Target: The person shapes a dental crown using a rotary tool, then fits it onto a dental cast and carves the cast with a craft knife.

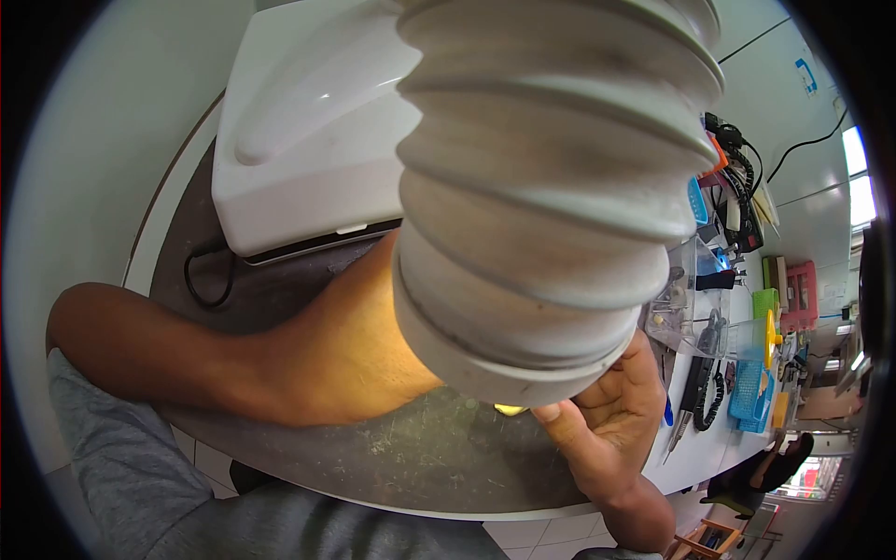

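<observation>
Hose (551, 187) hides L hand; white box (308, 121) behind, clutter (737, 308) rt.

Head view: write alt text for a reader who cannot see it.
A wide ribbed hose fills the middle, hiding the left hand; its forearm lies on a grey worktop. The right hand curls just below the hose's rim.

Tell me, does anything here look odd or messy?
Yes: the ribbed hose hangs close before the camera, hiding most of the left hand and part of the right hand. The grey worktop beneath looks scratched and dusty.
</observation>
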A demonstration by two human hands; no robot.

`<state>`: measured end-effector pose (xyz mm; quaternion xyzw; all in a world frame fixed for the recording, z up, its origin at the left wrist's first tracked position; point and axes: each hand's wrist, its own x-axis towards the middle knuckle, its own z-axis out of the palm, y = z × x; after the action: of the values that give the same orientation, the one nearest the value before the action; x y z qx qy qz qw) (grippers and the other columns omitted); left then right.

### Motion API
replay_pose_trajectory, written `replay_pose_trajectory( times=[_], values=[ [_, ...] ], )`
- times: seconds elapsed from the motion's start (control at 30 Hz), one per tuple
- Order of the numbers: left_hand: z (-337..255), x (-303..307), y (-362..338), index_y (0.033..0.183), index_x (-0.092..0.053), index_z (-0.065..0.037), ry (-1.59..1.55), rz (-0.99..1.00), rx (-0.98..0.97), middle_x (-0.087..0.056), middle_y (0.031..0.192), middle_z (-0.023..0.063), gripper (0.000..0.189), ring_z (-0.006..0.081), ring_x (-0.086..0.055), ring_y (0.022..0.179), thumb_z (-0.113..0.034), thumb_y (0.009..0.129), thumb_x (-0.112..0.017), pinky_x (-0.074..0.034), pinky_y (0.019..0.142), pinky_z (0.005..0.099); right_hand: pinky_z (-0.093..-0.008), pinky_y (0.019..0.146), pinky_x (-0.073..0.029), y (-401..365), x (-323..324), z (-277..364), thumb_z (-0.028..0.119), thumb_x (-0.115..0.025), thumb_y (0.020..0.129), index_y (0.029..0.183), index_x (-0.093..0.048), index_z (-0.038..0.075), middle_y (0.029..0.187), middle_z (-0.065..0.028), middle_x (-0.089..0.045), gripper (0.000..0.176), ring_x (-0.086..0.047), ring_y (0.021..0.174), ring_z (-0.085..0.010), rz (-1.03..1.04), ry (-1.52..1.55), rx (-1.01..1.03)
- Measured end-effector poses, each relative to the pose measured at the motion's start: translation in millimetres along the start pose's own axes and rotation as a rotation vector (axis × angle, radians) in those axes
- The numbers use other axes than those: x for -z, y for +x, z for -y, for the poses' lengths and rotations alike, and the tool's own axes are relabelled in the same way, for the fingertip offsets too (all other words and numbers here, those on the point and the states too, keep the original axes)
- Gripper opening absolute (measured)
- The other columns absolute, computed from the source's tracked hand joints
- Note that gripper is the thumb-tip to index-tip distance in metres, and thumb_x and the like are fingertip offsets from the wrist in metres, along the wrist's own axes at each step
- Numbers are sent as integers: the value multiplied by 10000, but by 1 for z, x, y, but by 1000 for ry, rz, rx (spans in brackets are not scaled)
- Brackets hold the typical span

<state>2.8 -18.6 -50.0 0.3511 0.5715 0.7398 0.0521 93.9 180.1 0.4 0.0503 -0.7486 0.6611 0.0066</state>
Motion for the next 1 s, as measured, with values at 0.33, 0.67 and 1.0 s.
replay_pose_trajectory(
  times=[0.33, 0.67, 1.0],
  values=[
    [12, 1, -1, 1316, -388, 29, 82, 12, -90, -545, 1243, 160, 655, 241, -531, 1185, -98, 812, -786, -443, 1009, 356, -288, 906, -502, 1, 0, 0, -31, -757, 805, 1308, -461, -88, 1167, -136, -544, 586, -605, 1027, -166, 8, 5, 8],
    [-44, -4, 9, 1319, -388, 27, 195, 42, 173, -544, 1246, 157, 645, 234, -525, 1190, -98, 822, -779, -438, 1016, 354, -290, 914, -498, 0, 1, -1, -23, -759, 808, 1309, -457, -90, 1182, -141, -540, 588, -603, 1037, -167, 17, -4, 7],
    [-5, 4, -2, 1317, -389, 26, 220, 56, 88, -536, 1255, 158, 661, 243, -525, 1192, -108, 812, -793, -439, 1013, 358, -301, 915, -512, 1, 0, -1, -49, -745, 809, 1312, -449, -87, 1180, -145, -559, 585, -621, 1038, -174, 28, 8, 36]
  ],
)
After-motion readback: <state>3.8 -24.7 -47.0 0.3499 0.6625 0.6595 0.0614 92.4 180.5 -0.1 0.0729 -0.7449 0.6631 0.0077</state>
